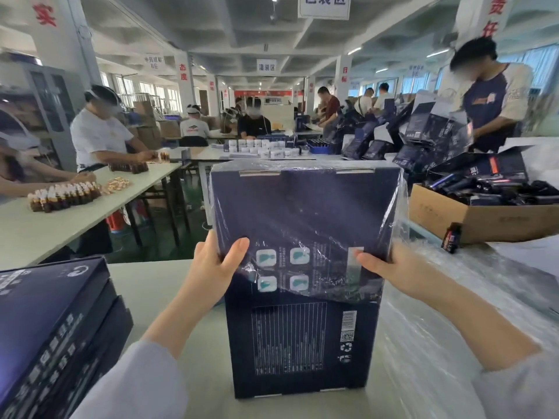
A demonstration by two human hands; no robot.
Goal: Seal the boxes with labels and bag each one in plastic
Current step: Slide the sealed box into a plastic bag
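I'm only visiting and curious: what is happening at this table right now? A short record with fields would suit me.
item: dark blue box, standing upright on the table
wrapping: clear plastic bag covers the upper half; the lower half is bare
left hand: grips the box's left edge
right hand: grips the box's right edge
to the left: stack of dark boxes
to the right: pile of clear plastic; cardboard carton holding dark packets
stage: bagging about half done
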